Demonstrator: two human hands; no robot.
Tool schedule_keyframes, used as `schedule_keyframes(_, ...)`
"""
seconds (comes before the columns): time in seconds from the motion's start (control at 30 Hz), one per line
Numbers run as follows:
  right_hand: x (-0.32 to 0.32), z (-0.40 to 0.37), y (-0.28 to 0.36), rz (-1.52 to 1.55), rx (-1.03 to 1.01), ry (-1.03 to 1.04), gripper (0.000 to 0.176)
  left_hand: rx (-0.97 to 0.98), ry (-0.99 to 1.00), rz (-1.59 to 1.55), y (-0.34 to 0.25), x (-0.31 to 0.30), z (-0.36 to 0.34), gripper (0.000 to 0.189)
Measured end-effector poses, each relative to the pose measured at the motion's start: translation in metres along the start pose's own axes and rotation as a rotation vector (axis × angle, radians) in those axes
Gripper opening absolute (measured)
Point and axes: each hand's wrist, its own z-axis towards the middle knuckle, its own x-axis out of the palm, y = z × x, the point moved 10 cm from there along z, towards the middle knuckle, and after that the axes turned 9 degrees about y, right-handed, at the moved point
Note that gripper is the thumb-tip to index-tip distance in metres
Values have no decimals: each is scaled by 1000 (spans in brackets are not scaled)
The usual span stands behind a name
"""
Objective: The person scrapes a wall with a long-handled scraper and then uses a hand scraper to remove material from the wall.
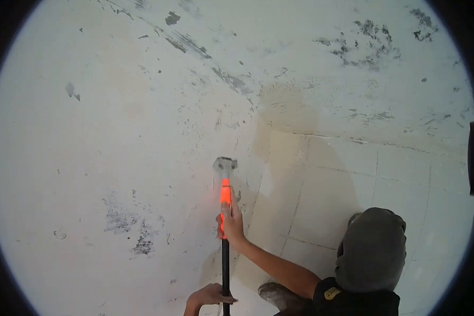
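Observation:
A long-handled scraper (226, 208) with a bright orange grip and a black pole (226, 266) stands nearly upright in view. Its grey metal head (225, 165) is at the patchy white wall (142, 131), though whether it touches cannot be told. Around the orange grip, my right hand (231, 218) is closed, its arm coming from the lower right. My left hand (211, 295) is closed lower down on the black pole, near the bottom edge, with part of the hand hidden behind it.
Dark scuffs (124, 216) mark the wall, and more patches (368, 42) lie at upper right. Pale floor tiles (332, 210) meet the wall on the right. A dark grey rounded shape (371, 250) and black clothing with a yellow badge (332, 293) occupy the lower right.

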Motion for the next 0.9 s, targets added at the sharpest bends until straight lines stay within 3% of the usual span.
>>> schedule_keyframes(0.13, -5, 3, -4, 41, 7, -4, 57, -34, -67, 62, -12, -9, -7, 53)
schedule_keyframes(0.17, -4, -1, -3, 38, -7, -2, 57, 198, -14, 16, -33, -1, -12, 51)
schedule_keyframes(0.2, 0, -11, -7, 23, 13, 9, 56, 201, -20, 31, -35, -4, -13, 51)
schedule_keyframes(0.27, -2, -4, -6, 5, 31, 22, 56, 62, 53, 31, -23, 4, -5, 55)
schedule_keyframes(0.4, -7, -2, -11, 23, 36, -54, 57, -46, -87, 70, -2, -20, -1, 49)
schedule_keyframes(0.43, -5, -3, -11, 16, 43, -64, 57, 104, -38, 68, -27, -12, -12, 48)
schedule_keyframes(0.47, -2, -8, -12, 12, 24, -57, 57, 1, 50, 114, -13, 0, -4, 44)
schedule_keyframes(0.53, 18, -26, -12, -66, -81, 66, 57, 191, 40, -68, -15, 2, 1, 41)
schedule_keyframes(0.57, 13, -17, -10, -69, -57, 50, 56, 188, 39, -67, -12, -4, 6, 41)
schedule_keyframes(0.63, 4, 16, 8, 3, -48, 27, 56, 51, -206, -10, 0, -28, 3, 50)
schedule_keyframes(0.73, 6, 7, 6, 47, -39, -6, 57, -36, -185, 14, 13, -25, 0, 51)
schedule_keyframes(0.8, 17, -17, -8, -51, -42, 79, 58, 18, -132, 132, 1, -20, 2, 49)
schedule_keyframes(0.87, 13, -9, -14, -49, -76, 99, 58, 128, 3, 27, -8, -5, 9, 46)
schedule_keyframes(0.9, 5, 5, -3, -34, -61, 55, 58, 152, -43, -14, -20, -14, 2, 43)
